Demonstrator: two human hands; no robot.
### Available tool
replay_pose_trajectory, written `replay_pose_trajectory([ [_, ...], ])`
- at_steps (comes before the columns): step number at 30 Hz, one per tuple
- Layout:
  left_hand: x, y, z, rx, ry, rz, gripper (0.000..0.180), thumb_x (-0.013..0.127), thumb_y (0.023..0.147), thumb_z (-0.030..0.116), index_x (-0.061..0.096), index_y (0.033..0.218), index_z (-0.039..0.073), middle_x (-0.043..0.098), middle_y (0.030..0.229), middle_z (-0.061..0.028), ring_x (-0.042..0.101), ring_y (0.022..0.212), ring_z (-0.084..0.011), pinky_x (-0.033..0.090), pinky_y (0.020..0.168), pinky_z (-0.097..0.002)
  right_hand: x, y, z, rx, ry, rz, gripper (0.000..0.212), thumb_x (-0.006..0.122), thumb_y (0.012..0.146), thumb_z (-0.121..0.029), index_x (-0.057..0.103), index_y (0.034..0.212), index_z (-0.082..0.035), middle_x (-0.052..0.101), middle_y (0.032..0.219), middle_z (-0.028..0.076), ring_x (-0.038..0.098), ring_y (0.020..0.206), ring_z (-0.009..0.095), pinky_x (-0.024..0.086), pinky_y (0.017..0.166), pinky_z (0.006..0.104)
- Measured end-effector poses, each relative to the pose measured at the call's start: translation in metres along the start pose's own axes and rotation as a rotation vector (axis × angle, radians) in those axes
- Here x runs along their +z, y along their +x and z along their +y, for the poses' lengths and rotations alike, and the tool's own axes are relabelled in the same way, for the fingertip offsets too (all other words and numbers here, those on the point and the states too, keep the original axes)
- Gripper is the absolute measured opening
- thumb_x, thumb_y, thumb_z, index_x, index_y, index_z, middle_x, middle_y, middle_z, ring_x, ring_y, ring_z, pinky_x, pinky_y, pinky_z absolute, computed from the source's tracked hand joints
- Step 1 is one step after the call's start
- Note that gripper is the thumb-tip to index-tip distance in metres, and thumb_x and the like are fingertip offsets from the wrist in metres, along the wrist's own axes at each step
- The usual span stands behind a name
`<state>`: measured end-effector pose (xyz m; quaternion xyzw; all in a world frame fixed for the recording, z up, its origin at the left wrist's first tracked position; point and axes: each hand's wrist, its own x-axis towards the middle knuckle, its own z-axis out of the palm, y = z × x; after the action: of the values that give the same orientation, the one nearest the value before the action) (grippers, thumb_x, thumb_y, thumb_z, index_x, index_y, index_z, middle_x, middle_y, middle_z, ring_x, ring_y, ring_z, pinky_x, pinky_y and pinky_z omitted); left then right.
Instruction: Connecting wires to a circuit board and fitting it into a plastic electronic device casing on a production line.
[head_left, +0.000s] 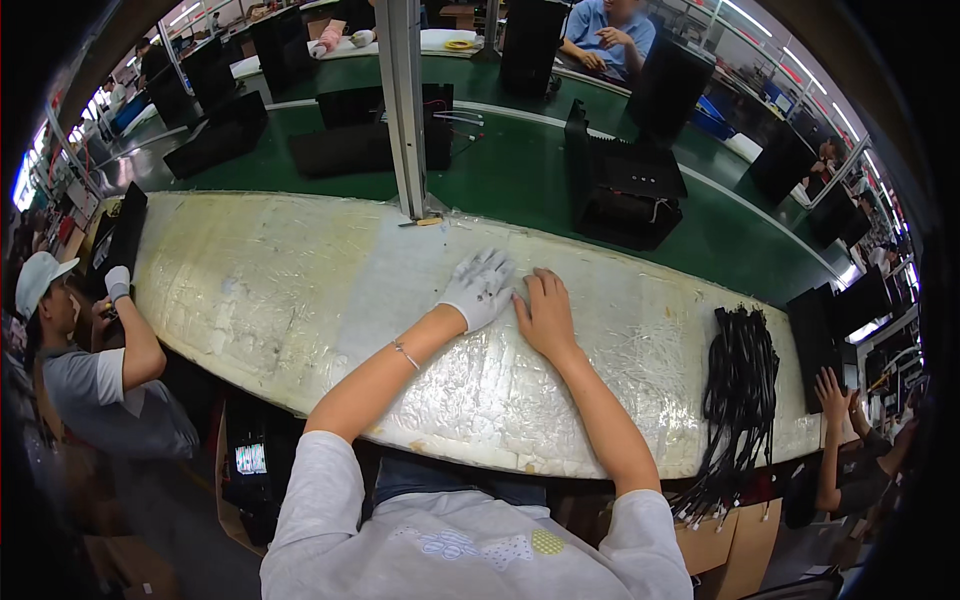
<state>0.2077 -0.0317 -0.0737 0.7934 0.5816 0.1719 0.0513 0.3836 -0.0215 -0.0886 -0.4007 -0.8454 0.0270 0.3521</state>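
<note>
My left hand, in a white glove with dark smudges, lies flat on the plastic-covered worktable, its fingers stretched out and slightly apart. Bare and close beside it, my right hand rests on the same surface with fingers extended. Neither hand holds anything. Just beyond them, by the foot of a metal post, lies a small tool with a yellowish handle. To my right, a thick bundle of black cables drapes over the table's near edge, its pale connectors hanging down.
Beyond the table runs a green conveyor carrying black casings, one an open housing. At the left a co-worker in a cap handles a dark panel. Another person's hand is at far right. Someone in blue sits across. Cardboard stands below the cables.
</note>
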Motion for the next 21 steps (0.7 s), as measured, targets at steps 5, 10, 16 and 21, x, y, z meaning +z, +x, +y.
replay_pose_trajectory([
  [5, 0.0022, -0.001, -0.0006, 0.007, -0.022, 0.031, 0.049, 0.047, 0.094, 0.035, 0.05, 0.135, 0.009, 0.041, 0.146, -0.0129, 0.032, 0.139, -0.0302, 0.025, 0.113, -0.0448, -0.0018, -0.0001, -0.0011, 0.009, -0.002, -0.009, 0.034, 0.064, 0.084, -0.015, 0.056, 0.111, 0.004, 0.053, 0.122, 0.025, 0.048, 0.117, 0.042, 0.039, 0.1, 0.047],
  [10, 0.0059, -0.003, -0.0028, 0.04, -0.021, 0.068, 0.048, 0.048, 0.093, 0.034, 0.05, 0.134, 0.009, 0.042, 0.146, -0.0126, 0.033, 0.138, -0.0304, 0.025, 0.113, -0.045, -0.0018, -0.0006, -0.002, 0.012, -0.004, -0.015, 0.034, 0.064, 0.084, -0.016, 0.056, 0.111, 0.004, 0.053, 0.123, 0.025, 0.047, 0.118, 0.042, 0.038, 0.101, 0.0472],
  [16, 0.0062, -0.0043, -0.0029, 0.009, -0.071, 0.081, 0.048, 0.046, 0.093, 0.033, 0.052, 0.132, 0.007, 0.044, 0.144, -0.0126, 0.033, 0.138, -0.0308, 0.022, 0.115, -0.0443, -0.0013, -0.0011, -0.0025, 0.015, 0.002, -0.018, 0.034, 0.064, 0.085, -0.016, 0.056, 0.111, 0.004, 0.053, 0.123, 0.025, 0.047, 0.119, 0.043, 0.038, 0.101, 0.0474],
  [21, 0.0096, -0.0026, -0.0027, 0.005, -0.069, 0.061, 0.048, 0.046, 0.093, 0.033, 0.051, 0.133, 0.007, 0.044, 0.144, -0.0122, 0.033, 0.138, -0.0303, 0.021, 0.115, -0.0446, -0.0003, -0.0017, -0.0004, 0.018, 0.013, -0.029, 0.035, 0.064, 0.085, -0.017, 0.056, 0.111, 0.004, 0.052, 0.124, 0.028, 0.046, 0.119, 0.045, 0.038, 0.101, 0.0493],
])
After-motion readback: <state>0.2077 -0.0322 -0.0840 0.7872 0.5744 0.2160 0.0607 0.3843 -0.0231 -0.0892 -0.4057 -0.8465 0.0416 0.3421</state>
